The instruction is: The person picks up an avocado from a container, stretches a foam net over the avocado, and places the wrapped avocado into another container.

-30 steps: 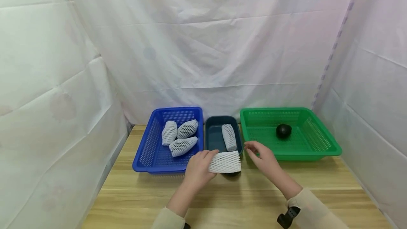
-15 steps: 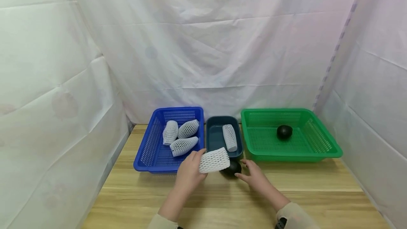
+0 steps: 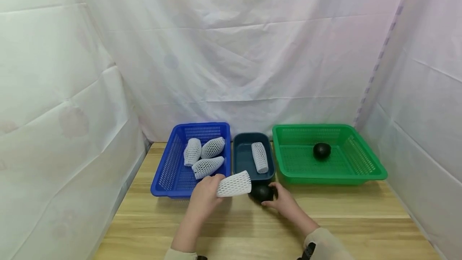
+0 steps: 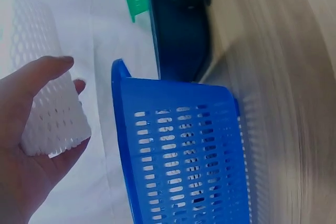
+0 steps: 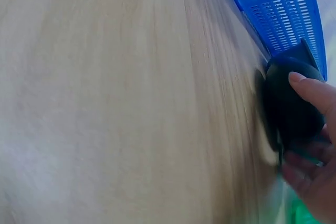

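A white foam net sleeve point(image 3: 234, 184) is gripped at one end by my left hand point(image 3: 204, 194), held just in front of the blue basket. In the left wrist view the thumb and fingers point(image 4: 48, 72) wrap round the sleeve point(image 4: 52, 121). A dark, nearly black avocado point(image 3: 260, 191) lies on the table before the small dark tray. My right hand point(image 3: 283, 200) holds its right end between thumb and fingers. The right wrist view has the thumb on top of the avocado point(image 5: 289, 100), while the other fingers are partly hidden and blurred.
The blue basket point(image 3: 162, 173) at left holds several net-wrapped items point(image 3: 208, 166). In the dark tray point(image 3: 241, 159) lies another foam net sleeve point(image 3: 260, 157). The green basket point(image 3: 296, 173) at right contains a second avocado point(image 3: 322, 150). White cloth walls point(image 3: 231, 59) enclose the wooden table point(image 3: 249, 232).
My left hand has moved left with the foam net sleeve, uncovering the avocado. My right hand has come from beside the green basket down and left, and its fingers have closed round the avocado.
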The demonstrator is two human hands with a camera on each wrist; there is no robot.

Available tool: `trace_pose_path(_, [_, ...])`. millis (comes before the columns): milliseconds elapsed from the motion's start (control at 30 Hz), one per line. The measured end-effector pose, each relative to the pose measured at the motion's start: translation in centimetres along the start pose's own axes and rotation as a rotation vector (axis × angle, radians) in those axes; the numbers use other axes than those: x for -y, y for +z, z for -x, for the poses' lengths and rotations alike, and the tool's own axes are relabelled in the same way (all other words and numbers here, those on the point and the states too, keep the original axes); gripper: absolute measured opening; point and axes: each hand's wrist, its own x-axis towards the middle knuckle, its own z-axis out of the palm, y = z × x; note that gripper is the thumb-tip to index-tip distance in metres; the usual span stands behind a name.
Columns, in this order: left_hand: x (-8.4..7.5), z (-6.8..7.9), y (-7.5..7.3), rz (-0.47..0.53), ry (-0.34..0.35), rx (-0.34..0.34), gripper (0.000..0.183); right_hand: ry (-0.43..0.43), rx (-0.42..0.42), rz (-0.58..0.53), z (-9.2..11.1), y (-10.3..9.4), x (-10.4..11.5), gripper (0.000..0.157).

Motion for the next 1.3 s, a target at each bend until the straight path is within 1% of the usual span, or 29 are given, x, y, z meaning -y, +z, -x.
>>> trace_pose_path(67, [0.0, -0.1, -0.1, 0.015, -0.008, 0.032, 0.05, -0.004, -0.011, -0.044, 0.2, 0.1, -0.1, 0.066])
trace_pose_path(167, [-0.1, -0.1, -0.1, 0.038, -0.01, 0.063, 0.05, -0.012, -0.016, -0.103, 0.4, 0.2, -0.1, 0.064])
trace_pose_path(267, [-0.4, 0.0, 0.1, 0.067, -0.007, 0.071, 0.054, -0.026, -0.034, -0.134, 0.9, 0.1, -0.3, 0.062])
trace_pose_path(367, [-0.7, 0.1, 0.4, 0.094, -0.011, 0.07, 0.056, -0.008, -0.062, -0.175, 1.7, -0.4, -0.5, 0.06])
trace_pose_path(467, [-0.9, 0.3, 0.9, 0.114, -0.021, 0.076, 0.055, 0.04, -0.09, -0.252, 2.7, -1.3, -0.4, 0.062])
trace_pose_path(567, [-1.0, 0.5, 1.3, 0.136, -0.047, 0.082, 0.053, 0.082, -0.104, -0.334, 3.4, -2.5, 0.2, 0.063])
trace_pose_path(633, [-1.0, 0.6, 1.6, 0.143, -0.058, 0.085, 0.051, 0.092, -0.102, -0.375, 3.8, -3.4, 0.8, 0.064])
trace_pose_path(700, [-0.9, 0.6, 1.8, 0.137, -0.052, 0.082, 0.049, 0.082, -0.107, -0.415, 4.1, -4.2, 1.4, 0.064])
trace_pose_path(767, [-0.9, 0.7, 1.9, 0.113, -0.03, 0.063, 0.047, 0.064, -0.105, -0.467, 4.3, -4.9, 2.1, 0.063])
trace_pose_path(867, [-0.9, 0.6, 1.9, 0.079, 0.011, 0.006, 0.045, 0.017, -0.108, -0.518, 4.5, -5.8, 2.9, 0.058])
trace_pose_path(967, [-1.0, 0.5, 1.7, 0.057, 0.039, -0.059, 0.045, -0.031, -0.117, -0.53, 4.6, -6.4, 3.7, 0.054])
trace_pose_path(1033, [-1.0, 0.5, 1.6, 0.049, 0.045, -0.088, 0.046, -0.064, -0.122, -0.528, 4.7, -6.7, 4.2, 0.052])
trace_pose_path(1200, [-0.7, 0.8, 1.6, 0.038, 0.063, -0.121, 0.053, -0.129, -0.107, -0.542, 5.1, -6.9, 5.2, 0.05])
trace_pose_path(1300, [-0.6, 0.8, 1.6, 0.041, 0.077, -0.125, 0.055, -0.139, -0.105, -0.545, 5.3, -7.0, 5.8, 0.049])
